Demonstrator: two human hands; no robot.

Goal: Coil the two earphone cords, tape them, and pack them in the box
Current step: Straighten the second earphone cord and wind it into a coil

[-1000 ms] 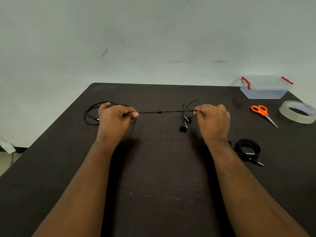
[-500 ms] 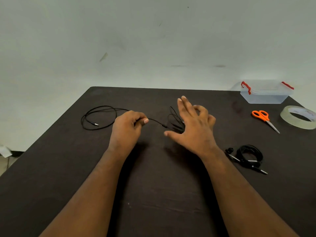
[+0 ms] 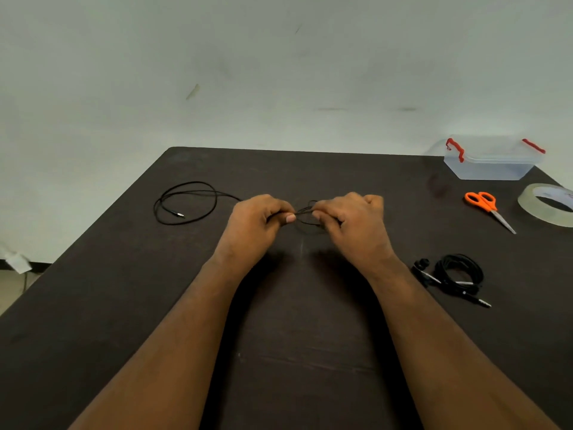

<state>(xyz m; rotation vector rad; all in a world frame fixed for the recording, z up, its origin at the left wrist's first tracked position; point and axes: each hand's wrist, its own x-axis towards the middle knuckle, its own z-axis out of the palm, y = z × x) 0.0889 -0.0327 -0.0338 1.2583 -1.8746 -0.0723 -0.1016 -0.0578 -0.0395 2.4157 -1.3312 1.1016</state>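
While the left hand [image 3: 254, 225] and right hand [image 3: 350, 221] pinch the black earphone cord [image 3: 305, 212] between curled fingers [image 3: 290, 217] above the table [image 3: 93, 290], its tail loops leftward. A coiled second cord [image 3: 459, 276] lies right; the box [image 3: 493, 161] sits far right.

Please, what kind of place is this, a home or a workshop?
I cannot tell for sure. It looks like a plain work table set up for a small packing job: a dark table against a bare pale wall, with only scissors, a tape roll and a clear box.
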